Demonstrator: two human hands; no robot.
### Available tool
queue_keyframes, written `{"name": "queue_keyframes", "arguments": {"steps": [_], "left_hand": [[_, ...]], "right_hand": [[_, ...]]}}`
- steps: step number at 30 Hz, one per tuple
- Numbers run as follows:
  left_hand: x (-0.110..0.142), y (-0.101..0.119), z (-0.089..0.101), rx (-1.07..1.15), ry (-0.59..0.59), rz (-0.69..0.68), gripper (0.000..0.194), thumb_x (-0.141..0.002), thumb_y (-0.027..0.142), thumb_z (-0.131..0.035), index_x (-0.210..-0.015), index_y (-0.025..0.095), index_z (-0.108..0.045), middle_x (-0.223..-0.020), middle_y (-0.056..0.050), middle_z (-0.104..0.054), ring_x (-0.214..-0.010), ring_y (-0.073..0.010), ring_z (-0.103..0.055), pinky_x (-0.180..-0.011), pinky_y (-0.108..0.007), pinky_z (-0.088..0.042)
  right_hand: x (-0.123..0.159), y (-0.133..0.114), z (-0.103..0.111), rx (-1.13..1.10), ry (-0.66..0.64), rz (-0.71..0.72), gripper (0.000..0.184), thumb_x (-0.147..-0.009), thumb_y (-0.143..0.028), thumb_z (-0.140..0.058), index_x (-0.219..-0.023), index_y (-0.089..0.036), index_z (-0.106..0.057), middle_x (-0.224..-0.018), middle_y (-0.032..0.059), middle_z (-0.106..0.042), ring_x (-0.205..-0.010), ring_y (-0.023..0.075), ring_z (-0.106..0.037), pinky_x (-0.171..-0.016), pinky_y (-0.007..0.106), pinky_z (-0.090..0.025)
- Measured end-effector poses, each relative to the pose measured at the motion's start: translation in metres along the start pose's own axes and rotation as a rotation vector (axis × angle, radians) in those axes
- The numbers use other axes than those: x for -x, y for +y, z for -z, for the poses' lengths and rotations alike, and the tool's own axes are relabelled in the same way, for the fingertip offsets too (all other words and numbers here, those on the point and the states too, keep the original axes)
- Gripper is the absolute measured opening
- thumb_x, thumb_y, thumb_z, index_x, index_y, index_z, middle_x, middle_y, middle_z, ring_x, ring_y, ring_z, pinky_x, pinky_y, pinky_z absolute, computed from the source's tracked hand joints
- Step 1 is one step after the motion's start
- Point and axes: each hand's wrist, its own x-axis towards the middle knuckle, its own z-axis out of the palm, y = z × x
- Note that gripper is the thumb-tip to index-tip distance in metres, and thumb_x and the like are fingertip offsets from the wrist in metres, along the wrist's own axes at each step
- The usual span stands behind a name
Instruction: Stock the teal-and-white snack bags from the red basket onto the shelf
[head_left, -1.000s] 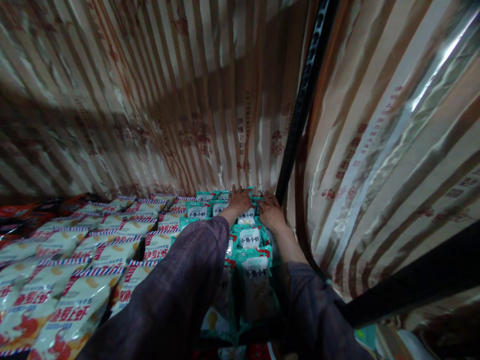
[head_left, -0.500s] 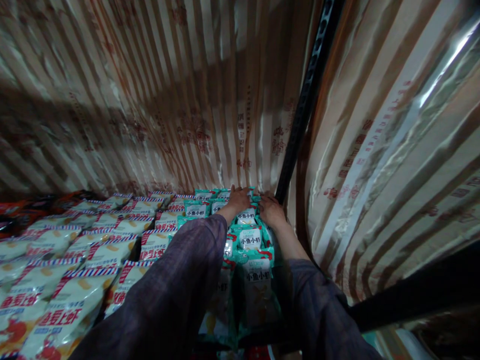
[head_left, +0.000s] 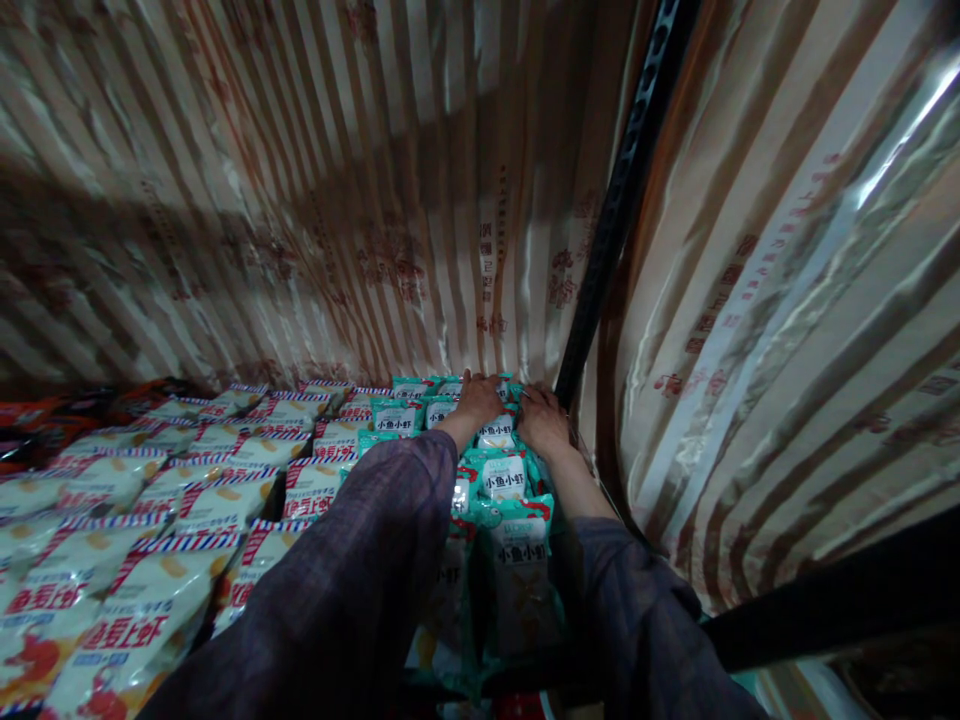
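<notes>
Both my arms reach forward in dark sleeves over rows of teal-and-white snack bags [head_left: 504, 474]. My left hand [head_left: 480, 402] lies on the bags at the back, its fingers stretched forward across their tops. Close beside it, at the right edge of the rows, my right hand [head_left: 541, 418] rests with fingers apart against the rear bags. The tip of a teal snack bag [head_left: 498, 432] shows between the two hands. Neither hand visibly grips a bag, though the fingertips are partly hidden. Nearest me, a larger-looking teal bag [head_left: 521, 570] leans between my forearms.
White snack bags with red lettering [head_left: 127, 620] fill the left side in rows. Dark orange-and-black packets [head_left: 56, 415] lie at the far left. Behind stands striped plastic sheeting [head_left: 420, 200]. A black perforated post [head_left: 619, 200] rises beyond my right hand; a dark beam [head_left: 832, 590] crosses lower right.
The view has shifted very slightly, so things sit a little further right. My hands stay on the same rear teal bags, with the right fingers barely moved.
</notes>
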Motion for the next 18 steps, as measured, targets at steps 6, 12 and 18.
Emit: {"name": "queue_keyframes", "arguments": {"steps": [6, 12, 18], "left_hand": [[0.0001, -0.0002, 0.0026, -0.043, -0.012, 0.026, 0.043, -0.083, 0.016, -0.043, -0.123, 0.014, -0.059, -0.121, -0.013, -0.066, -0.122, -0.0242, -0.052, -0.115, -0.040, -0.021], [0.0026, -0.0001, 0.0049, -0.063, -0.011, -0.007, 0.045, -0.082, 0.015, -0.042, -0.124, 0.010, -0.059, -0.119, -0.015, -0.066, -0.124, -0.0262, -0.049, -0.118, -0.043, -0.017], [0.0028, 0.0029, -0.0008, 0.028, 0.025, 0.036, 0.048, -0.085, 0.021, -0.042, -0.132, 0.015, -0.052, -0.141, -0.013, -0.050, -0.141, -0.0266, -0.030, -0.116, -0.047, -0.024]], "right_hand": [[-0.0007, -0.0033, -0.0003, 0.011, -0.017, 0.001, 0.049, -0.088, -0.016, -0.036, -0.134, -0.018, -0.051, -0.154, 0.0041, -0.035, -0.141, 0.0294, -0.023, -0.106, 0.052, -0.036], [-0.0016, -0.0035, 0.0008, 0.020, -0.034, 0.025, 0.051, -0.086, -0.014, -0.035, -0.135, -0.018, -0.050, -0.153, 0.0055, -0.035, -0.141, 0.0294, -0.022, -0.105, 0.055, -0.036], [-0.0029, -0.0030, -0.0013, 0.021, -0.027, 0.024, 0.053, -0.087, -0.015, -0.036, -0.137, -0.021, -0.048, -0.154, 0.0053, -0.034, -0.142, 0.0298, -0.021, -0.106, 0.055, -0.035]]}}
